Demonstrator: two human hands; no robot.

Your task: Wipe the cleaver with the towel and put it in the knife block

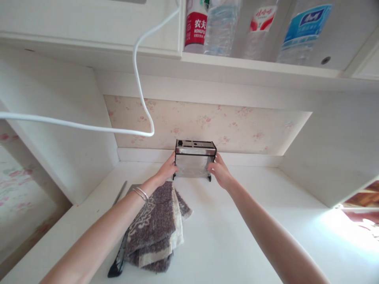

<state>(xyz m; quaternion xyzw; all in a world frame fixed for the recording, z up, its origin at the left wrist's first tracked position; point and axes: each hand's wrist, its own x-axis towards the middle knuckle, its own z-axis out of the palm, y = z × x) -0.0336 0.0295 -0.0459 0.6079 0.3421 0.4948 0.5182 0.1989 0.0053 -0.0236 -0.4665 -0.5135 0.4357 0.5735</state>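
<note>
A small knife block (192, 163) with a slotted, shiny metal top, black edges and black feet stands upright at the back of the white counter. My left hand (168, 170) grips its left side, and two thin bangles circle that wrist. On the opposite side, my right hand (219, 170) holds it with the thumb on the front face. Below my left hand lies a folded brown and cream towel (154, 228). A long knife (117, 258) with a black handle lies along the towel's left edge, partly hidden by the towel and my left forearm.
A white cable (137, 71) hangs in front of the cupboard and bends off to the left. Several plastic bottles (222, 27) stand on the open shelf overhead. White side panels (334, 134) and a floral-papered wall (204, 122) enclose the counter (237, 236).
</note>
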